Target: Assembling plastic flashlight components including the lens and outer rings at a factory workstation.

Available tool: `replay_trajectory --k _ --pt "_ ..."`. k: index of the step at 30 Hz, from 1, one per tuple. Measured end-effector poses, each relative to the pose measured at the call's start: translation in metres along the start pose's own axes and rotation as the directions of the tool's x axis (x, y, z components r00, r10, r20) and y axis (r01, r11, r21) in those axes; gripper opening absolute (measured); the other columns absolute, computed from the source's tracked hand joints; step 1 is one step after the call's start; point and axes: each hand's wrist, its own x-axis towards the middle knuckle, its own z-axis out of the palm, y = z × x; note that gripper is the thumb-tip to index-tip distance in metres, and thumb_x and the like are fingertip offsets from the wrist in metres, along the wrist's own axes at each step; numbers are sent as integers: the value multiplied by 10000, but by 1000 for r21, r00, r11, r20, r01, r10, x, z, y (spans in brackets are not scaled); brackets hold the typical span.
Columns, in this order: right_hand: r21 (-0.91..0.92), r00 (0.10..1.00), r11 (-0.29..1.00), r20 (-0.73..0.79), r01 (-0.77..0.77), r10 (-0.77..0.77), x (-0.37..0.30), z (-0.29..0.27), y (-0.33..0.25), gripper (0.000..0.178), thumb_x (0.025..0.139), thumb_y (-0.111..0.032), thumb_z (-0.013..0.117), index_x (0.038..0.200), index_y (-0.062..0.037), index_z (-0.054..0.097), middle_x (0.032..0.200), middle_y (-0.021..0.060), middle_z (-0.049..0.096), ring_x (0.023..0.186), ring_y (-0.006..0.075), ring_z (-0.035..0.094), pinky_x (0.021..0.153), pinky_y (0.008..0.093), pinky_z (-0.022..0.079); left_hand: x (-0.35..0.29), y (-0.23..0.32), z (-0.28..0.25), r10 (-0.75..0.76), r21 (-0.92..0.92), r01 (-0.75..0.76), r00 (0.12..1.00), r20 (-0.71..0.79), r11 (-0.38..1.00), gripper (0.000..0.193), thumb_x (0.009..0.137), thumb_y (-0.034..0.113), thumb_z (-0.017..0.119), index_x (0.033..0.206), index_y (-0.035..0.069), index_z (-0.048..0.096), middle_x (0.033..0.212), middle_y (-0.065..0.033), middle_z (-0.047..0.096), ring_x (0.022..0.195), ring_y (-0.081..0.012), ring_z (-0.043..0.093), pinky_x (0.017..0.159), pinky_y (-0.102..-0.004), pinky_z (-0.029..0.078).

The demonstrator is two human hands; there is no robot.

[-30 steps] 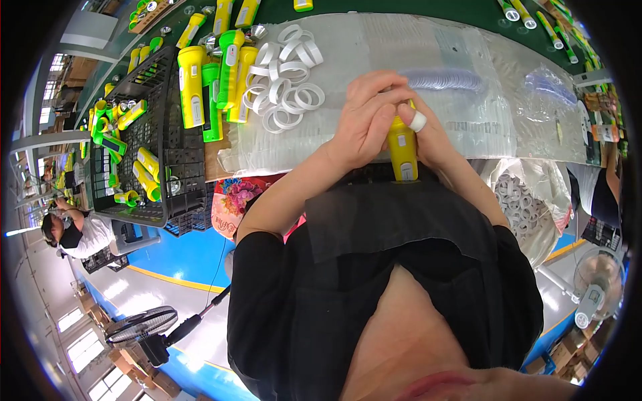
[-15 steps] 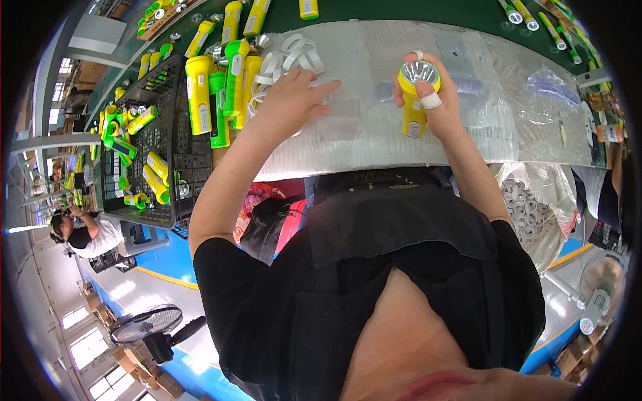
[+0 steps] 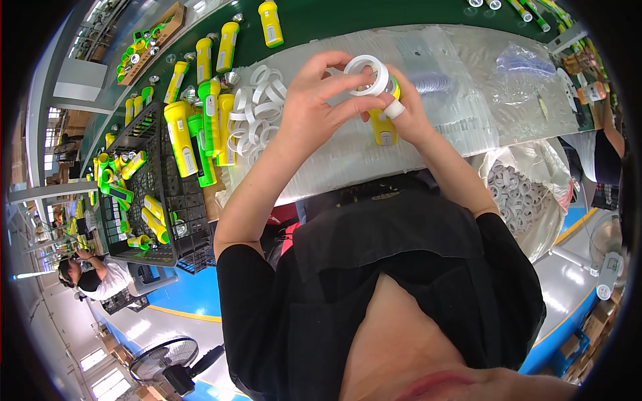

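My left hand (image 3: 328,97) grips a white plastic ring (image 3: 378,75) between thumb and fingers, holding it over the head of a yellow flashlight (image 3: 383,130). That flashlight stands upright in my right hand (image 3: 409,107), whose fingers wrap round it just below the head. White tape covers one of the right fingertips. The ring and my left fingers hide most of the flashlight's reflector, so I cannot tell whether the ring touches it. To the left of my left hand lies a heap of loose white rings (image 3: 257,110) on the plastic-covered work surface (image 3: 321,157).
Yellow and green flashlights (image 3: 179,134) stand beside the heap. A black crate (image 3: 187,224) at the left holds more flashlights. A sack of white rings (image 3: 518,194) hangs below the table's right edge. Clear plastic (image 3: 525,67) lies at the far right. Another person (image 3: 100,277) sits at left.
My left hand has picked up a white ring from the heap and carried it right to the flashlight. The whole view has shifted slightly, with the flashlight now nearer the middle.
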Motion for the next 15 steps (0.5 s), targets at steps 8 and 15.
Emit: replay_trajectory --k 8,15 --pt "-210 982 964 -61 164 -180 -1 -10 -2 537 929 -254 625 1384 -68 410 1162 93 592 1027 200 599 886 315 483 3 0 -2 41 64 -48 994 102 997 397 646 254 858 1001 120 742 1056 -79 584 911 -226 583 721 -333 509" --pt "-635 972 735 158 237 -177 12 -49 -76 412 737 -148 818 1091 -73 619 1094 57 659 975 196 637 885 327 502 14 10 5 82 106 -103 979 188 989 430 654 262 860 1005 94 676 1072 -78 594 959 -254 599 771 -344 507"
